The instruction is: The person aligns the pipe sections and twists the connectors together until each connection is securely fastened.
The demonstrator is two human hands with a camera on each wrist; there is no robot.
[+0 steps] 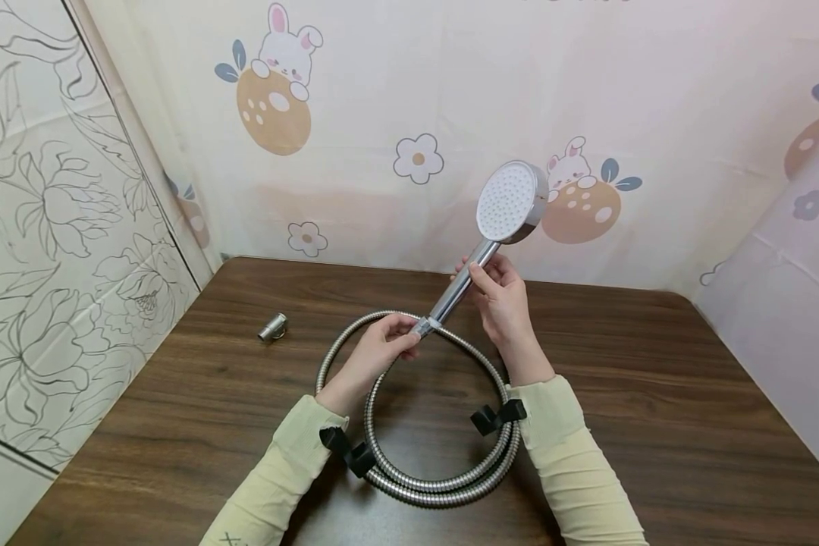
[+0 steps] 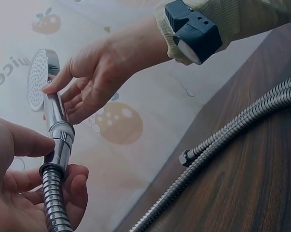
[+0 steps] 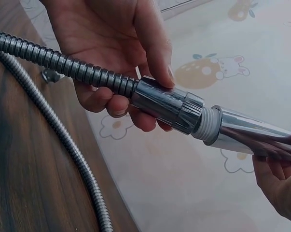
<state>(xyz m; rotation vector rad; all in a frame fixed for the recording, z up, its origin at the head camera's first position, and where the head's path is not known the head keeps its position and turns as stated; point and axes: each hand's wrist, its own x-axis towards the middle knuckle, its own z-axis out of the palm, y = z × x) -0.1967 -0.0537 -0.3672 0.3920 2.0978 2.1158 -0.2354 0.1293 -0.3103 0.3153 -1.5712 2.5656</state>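
My right hand (image 1: 505,299) grips the chrome handle of a shower head (image 1: 508,203), its round white nozzle face tilted up at the upper left. With thumb and fingers, my left hand (image 1: 375,350) pinches the chrome connector nut (image 3: 167,104) on the end of a ribbed metal shower hose (image 1: 444,485). In the right wrist view the nut sits at the handle's end, and a band of white plastic thread (image 3: 210,123) shows between nut and handle. The rest of the hose lies coiled on the table beneath both hands.
A small chrome fitting (image 1: 273,327) lies on the brown wooden table (image 1: 655,425) to the left of the coil. The hose's other end nut (image 2: 185,157) rests by the coil. A patterned curtain (image 1: 382,98) hangs behind the table's far edge.
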